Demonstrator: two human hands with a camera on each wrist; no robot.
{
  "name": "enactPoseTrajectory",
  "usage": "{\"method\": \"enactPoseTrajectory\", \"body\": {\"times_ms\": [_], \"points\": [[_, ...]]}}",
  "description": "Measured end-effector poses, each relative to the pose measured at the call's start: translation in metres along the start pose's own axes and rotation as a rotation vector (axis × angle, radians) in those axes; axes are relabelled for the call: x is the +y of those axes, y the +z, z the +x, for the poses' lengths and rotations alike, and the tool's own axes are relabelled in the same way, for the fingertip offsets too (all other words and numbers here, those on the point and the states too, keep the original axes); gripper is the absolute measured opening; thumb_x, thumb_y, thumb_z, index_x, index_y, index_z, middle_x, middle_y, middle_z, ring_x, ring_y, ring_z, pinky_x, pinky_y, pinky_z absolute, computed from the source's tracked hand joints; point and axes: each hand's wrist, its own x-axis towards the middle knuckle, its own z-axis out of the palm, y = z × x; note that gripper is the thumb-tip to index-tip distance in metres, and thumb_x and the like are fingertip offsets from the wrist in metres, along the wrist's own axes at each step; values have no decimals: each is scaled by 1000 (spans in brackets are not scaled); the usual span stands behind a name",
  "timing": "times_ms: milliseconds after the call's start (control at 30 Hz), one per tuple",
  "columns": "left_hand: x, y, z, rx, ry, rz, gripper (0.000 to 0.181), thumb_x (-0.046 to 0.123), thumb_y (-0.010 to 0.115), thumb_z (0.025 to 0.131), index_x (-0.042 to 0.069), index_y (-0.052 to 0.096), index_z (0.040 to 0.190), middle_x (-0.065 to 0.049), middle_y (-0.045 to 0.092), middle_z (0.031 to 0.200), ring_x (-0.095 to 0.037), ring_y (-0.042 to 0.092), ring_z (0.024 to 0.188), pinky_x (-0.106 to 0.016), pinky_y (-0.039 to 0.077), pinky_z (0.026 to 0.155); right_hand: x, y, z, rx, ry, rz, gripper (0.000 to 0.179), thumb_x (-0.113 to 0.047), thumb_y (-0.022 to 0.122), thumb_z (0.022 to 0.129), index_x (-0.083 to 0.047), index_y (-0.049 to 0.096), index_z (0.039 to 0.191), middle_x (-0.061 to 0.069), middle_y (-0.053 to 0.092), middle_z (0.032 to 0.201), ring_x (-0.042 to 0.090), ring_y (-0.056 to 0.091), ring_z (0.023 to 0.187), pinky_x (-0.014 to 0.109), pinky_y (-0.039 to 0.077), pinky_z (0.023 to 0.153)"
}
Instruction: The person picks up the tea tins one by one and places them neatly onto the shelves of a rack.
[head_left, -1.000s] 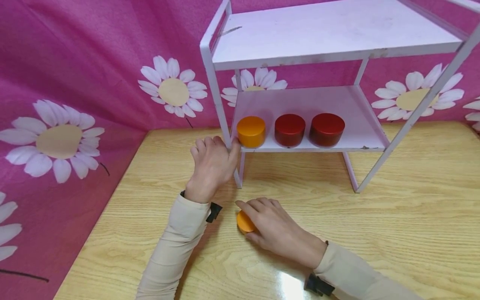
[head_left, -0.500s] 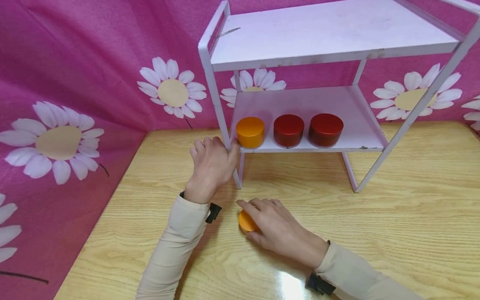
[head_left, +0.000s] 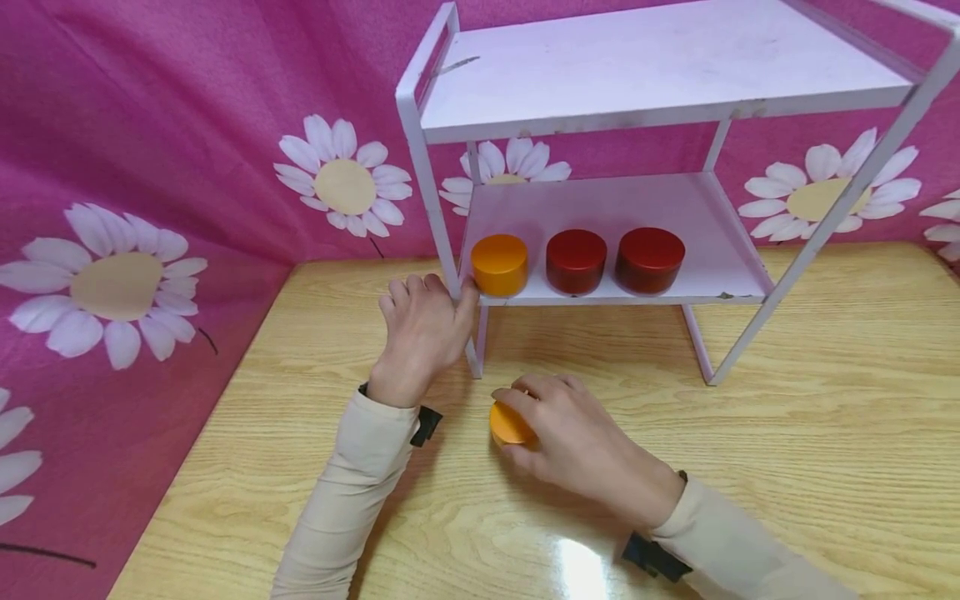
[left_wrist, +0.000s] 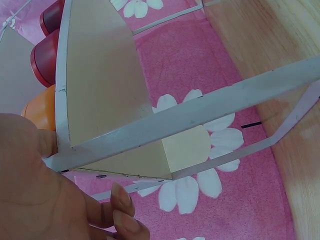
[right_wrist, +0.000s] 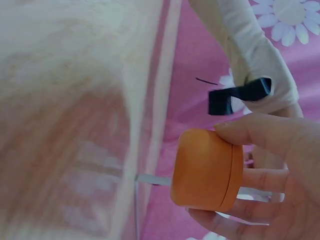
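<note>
My right hand (head_left: 573,433) grips a round orange lidded container (head_left: 510,423) over the table in front of the shelf rack. In the right wrist view the lid seam of this orange container (right_wrist: 207,170) shows, with thumb and fingers at its sides. My left hand (head_left: 423,333) holds the front left post of the white two-tier shelf rack (head_left: 600,296), its thumb by the lower shelf's corner. On that lower shelf, from left to right, stand another orange container (head_left: 499,265) and two red ones, a nearer red container (head_left: 576,262) and a larger-looking red container (head_left: 650,260).
The wood-grain table (head_left: 825,433) extends in front and to both sides of the rack. Behind and to the left hangs a pink cloth (head_left: 247,167) with white daisies. The rack's upper shelf (head_left: 660,62) overhangs the lower one.
My right hand has moved away from me and slightly to the right, carrying the orange container closer to the rack. The left hand stays at the post.
</note>
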Motion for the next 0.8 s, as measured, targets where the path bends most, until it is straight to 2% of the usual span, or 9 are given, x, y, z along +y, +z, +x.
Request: {"method": "enactPoseTrajectory", "body": {"times_ms": [233, 433, 633, 800], "points": [[0, 0, -1, 1, -4, -4, 56, 45, 26, 100, -2, 48, 80, -17, 45, 82, -36, 38, 83, -47, 28, 77, 5, -17, 0, 55, 8, -19, 50, -25, 85, 69, -3, 67, 110, 9, 65, 99, 26, 62, 88, 45, 49, 80], [-1, 0, 0, 11, 8, -11, 54, 44, 27, 100, -2, 47, 78, -16, 44, 80, -35, 37, 82, -47, 27, 76, 7, -36, -1, 68, 69, -29, 49, -25, 83, 70, 1, 67, 109, 11, 66, 99, 26, 61, 85, 42, 47, 74], [0, 1, 1, 4, 6, -8, 55, 44, 27, 100, -2, 47, 78, -16, 44, 81, -36, 37, 82, -47, 27, 77, 11, -55, -5, 119, 121, -64, 43, -23, 81, 73, -1, 68, 108, 12, 67, 99, 29, 62, 80, 43, 49, 73], [0, 1, 1, 3, 3, -10, 55, 45, 27, 99, -2, 47, 79, -17, 45, 81, -35, 38, 82, -47, 28, 77, 17, -65, -8, 129, 136, -84, 42, -23, 80, 73, -1, 67, 107, 13, 67, 99, 29, 62, 77, 44, 48, 69]]}}
